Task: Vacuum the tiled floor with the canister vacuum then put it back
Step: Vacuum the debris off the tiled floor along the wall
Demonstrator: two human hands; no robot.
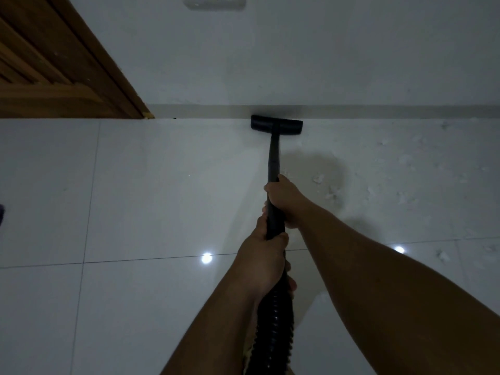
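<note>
Glossy white tiled floor [140,190] with thin dark grout lines, two bright lamp reflections on it. White wall [297,55] across the top, pale skirting strip [378,110] along its foot. Brown wooden door [54,66] at upper left, reaching down to floor level. White wall socket [215,1] cut off by the top edge. Scattered white scraps [405,161] on the tiles at right, thickest toward the far right; tiles at left look clean. Black flat nozzle [276,125] lying on the floor, far edge pushed right up against the skirting, slightly skewed to it. Black rigid tube [273,155] running from nozzle back toward the camera, near vertical in the picture. Right hand [284,197] higher on the tube, fingers wrapped around it, closed grip, forearm entering from lower right. Left hand [266,255] lower, closed around the tube's end where it meets the ribbed black hose [276,320], thumb across the top, forearm entering from the bottom edge. Hands close together, one just behind the other, not clearly touching. Hose dropping out of the bottom of the picture between the two forearms. Vacuum body itself out of view. Faint shadow on the tiles to the right of the tube. Small dark object at the far left edge, too cropped to identify.
</note>
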